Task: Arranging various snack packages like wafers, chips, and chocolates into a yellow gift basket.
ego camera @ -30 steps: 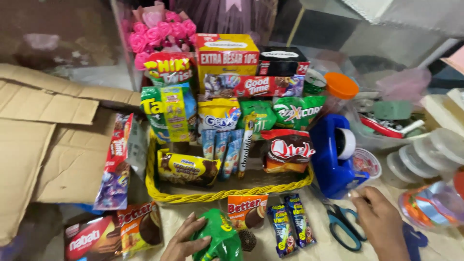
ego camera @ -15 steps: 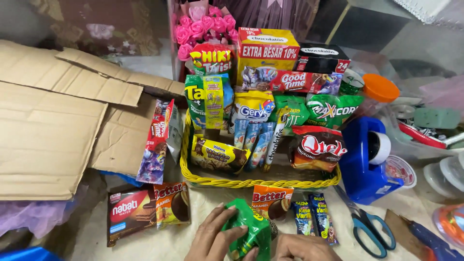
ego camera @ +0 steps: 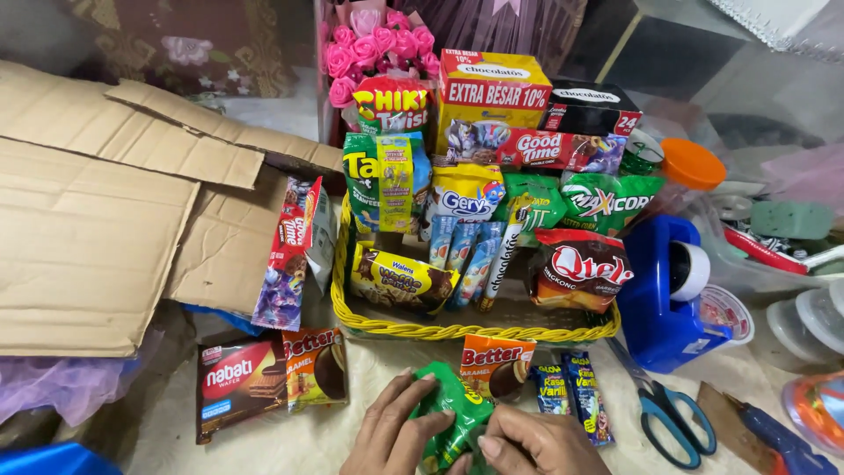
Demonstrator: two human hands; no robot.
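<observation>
Both my hands are at the bottom of the head view, holding a green snack packet (ego camera: pixel 453 413) on the table. My left hand (ego camera: pixel 391 431) grips its left side and my right hand (ego camera: pixel 536 442) presses its lower right side. Just beyond them stands a yellow woven basket (ego camera: pixel 457 331) filled with upright snack packets and boxes, with pink paper roses (ego camera: pixel 374 48) at the back. An orange biscuit packet (ego camera: pixel 494 363) and two small blue wafer sticks (ego camera: pixel 571 400) lie right next to the green packet.
Flattened cardboard (ego camera: pixel 97 229) covers the left. A red wafer pack (ego camera: pixel 237 380) and an orange biscuit packet (ego camera: pixel 314 367) lie at front left. Blue tape dispenser (ego camera: pixel 664 295), blue-handled scissors (ego camera: pixel 664 409), a glue gun (ego camera: pixel 774 435) and plastic lids (ego camera: pixel 813 317) crowd the right.
My right hand left the scissors area and came to the green packet, joining the left hand on it. The camera view has shifted left and closer.
</observation>
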